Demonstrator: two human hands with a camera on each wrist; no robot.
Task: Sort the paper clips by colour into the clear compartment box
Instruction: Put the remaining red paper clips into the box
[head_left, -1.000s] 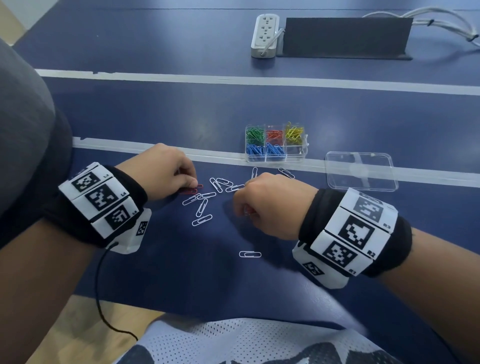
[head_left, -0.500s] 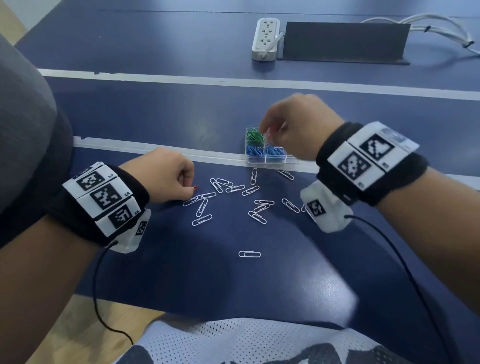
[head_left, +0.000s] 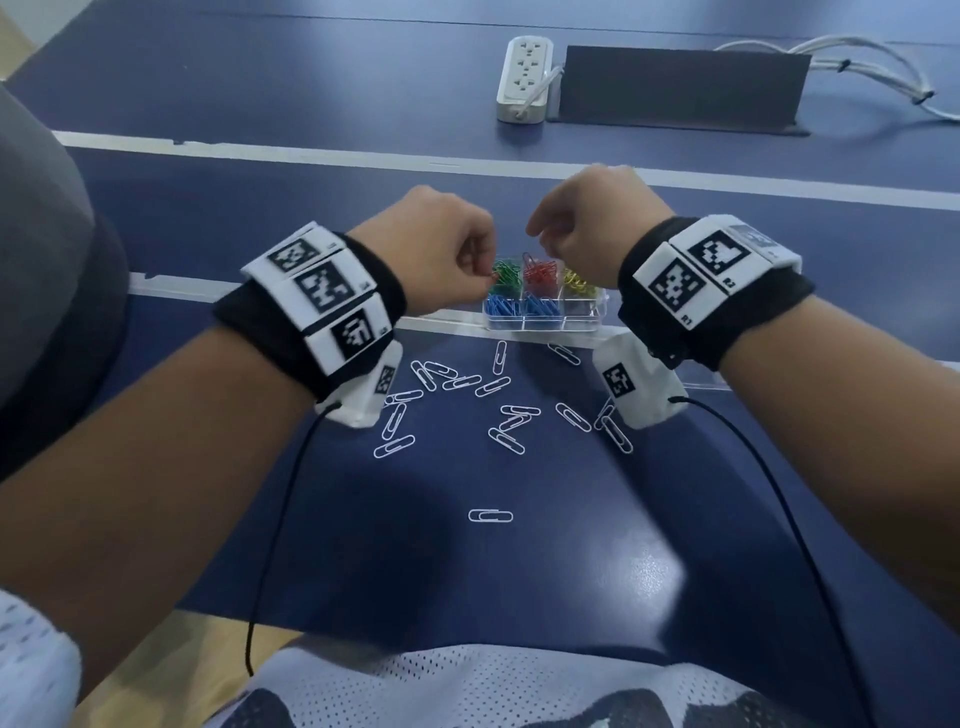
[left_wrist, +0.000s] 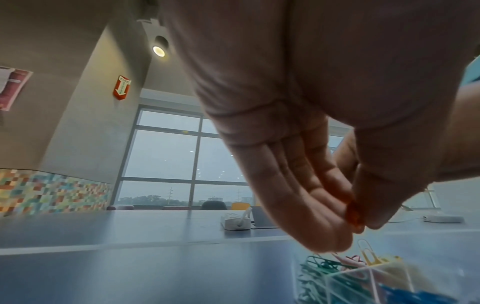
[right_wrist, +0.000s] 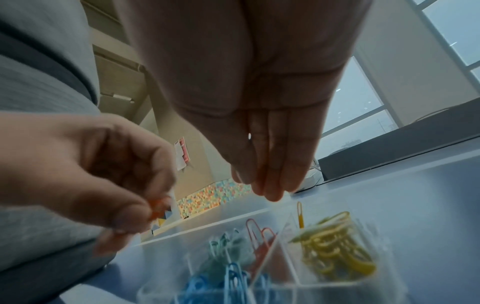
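Observation:
The clear compartment box (head_left: 545, 325) sits on the blue table, holding green (head_left: 506, 273), red (head_left: 540, 273), yellow (head_left: 576, 280) and blue clips (head_left: 519, 306). My left hand (head_left: 483, 270) hovers over the box's left side and pinches a red clip (left_wrist: 353, 215) between thumb and fingers; the same clip (right_wrist: 157, 204) shows in the right wrist view. My right hand (head_left: 545, 244) hangs above the red compartment. Its fingers (right_wrist: 267, 191) point straight down, and I see nothing held in them. Several white clips (head_left: 498, 415) lie scattered in front of the box.
One white clip (head_left: 490, 515) lies alone nearer me. A power strip (head_left: 524, 78), a dark panel (head_left: 680, 88) and cables (head_left: 883, 67) are at the back. The clear lid's edge (head_left: 701, 384) shows under my right wrist. White tape lines (head_left: 311, 156) cross the table.
My right hand left the table and went up to the box. My left hand then lifted its red clip from the table to the box's left side.

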